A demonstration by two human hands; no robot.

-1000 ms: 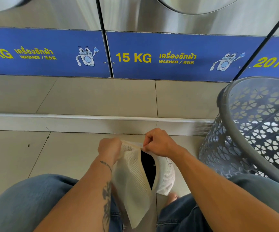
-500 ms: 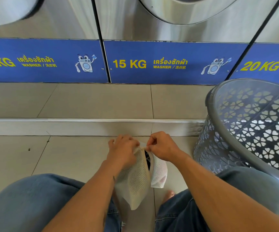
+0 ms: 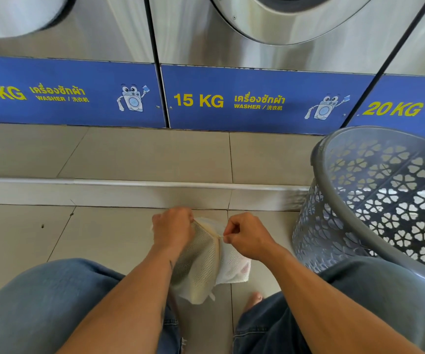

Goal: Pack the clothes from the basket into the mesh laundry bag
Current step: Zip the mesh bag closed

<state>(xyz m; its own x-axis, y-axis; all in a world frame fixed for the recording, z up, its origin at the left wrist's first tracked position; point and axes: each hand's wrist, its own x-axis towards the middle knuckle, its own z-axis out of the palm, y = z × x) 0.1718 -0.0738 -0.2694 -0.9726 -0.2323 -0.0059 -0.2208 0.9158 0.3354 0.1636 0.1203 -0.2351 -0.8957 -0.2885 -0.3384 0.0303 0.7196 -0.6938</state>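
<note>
Both hands, left [image 3: 173,229] & right [image 3: 248,238], are closed on the top edge of the mesh bag [image 3: 206,264], held over the grey tile floor [image 3: 104,233] betw. the knees. Grey basket [image 3: 374,200] stands to the right on the floor, near a row of steel washers [image 3: 270,60] w/ blue panels on a raised step.

A mesh laundry bag [image 3: 206,261] hangs low in the centre, between the person's two knees, above the floor [image 3: 104,238]. The left hand [image 3: 173,228] holds its top edge on the left, the right hand [image 3: 247,238] on the right. A basket [image 3: 374,205] stands to the right. A step [image 3: 129,186] and washing machines [image 3: 257,47] lie beyond.
</note>
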